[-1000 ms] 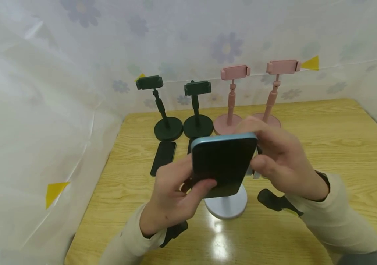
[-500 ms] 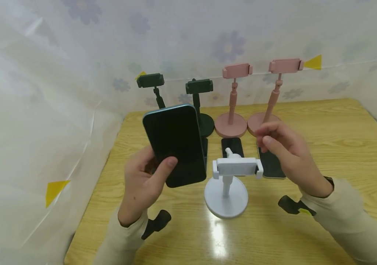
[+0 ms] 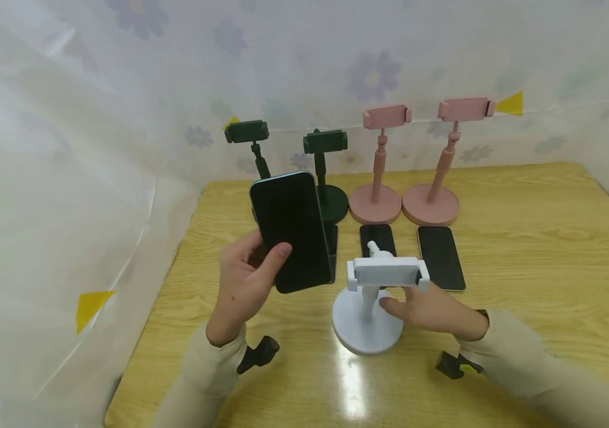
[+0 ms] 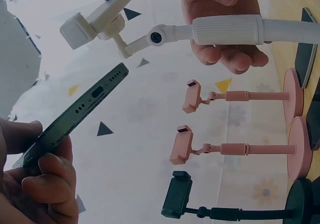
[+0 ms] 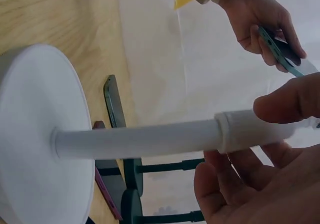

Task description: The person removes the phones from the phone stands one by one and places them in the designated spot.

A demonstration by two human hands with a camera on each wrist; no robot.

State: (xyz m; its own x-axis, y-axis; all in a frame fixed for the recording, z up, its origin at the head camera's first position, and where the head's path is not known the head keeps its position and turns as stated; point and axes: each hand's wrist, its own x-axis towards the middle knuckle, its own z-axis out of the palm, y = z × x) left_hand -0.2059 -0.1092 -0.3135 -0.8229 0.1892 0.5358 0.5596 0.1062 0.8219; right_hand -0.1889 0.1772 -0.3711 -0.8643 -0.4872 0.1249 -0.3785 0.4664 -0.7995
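Note:
My left hand (image 3: 242, 288) holds a smartphone (image 3: 292, 220) up off the table, its black screen facing me and the thumb across the screen. In the left wrist view, the phone's bottom edge (image 4: 97, 92) points toward the clamp of a white phone stand (image 3: 365, 336). That stand is upright in front of me, its clamp (image 3: 388, 271) turned sideways. My right hand (image 3: 432, 306) reaches around the stand's ribbed post (image 4: 227, 30) from the right, thumb on one side and fingers on the other. A gap shows between thumb and post in the left wrist view.
Two dark green stands (image 3: 325, 142) and two pink stands (image 3: 376, 205) line the back of the wooden table (image 3: 539, 238). Phones lie before them, including one at right (image 3: 440, 258) and one behind the white clamp (image 3: 378, 238). A patterned curtain (image 3: 304, 59) hangs behind.
My left hand first carried the phone left, away from the white stand, then slightly back right. My right hand left the phone and came down to the stand's post.

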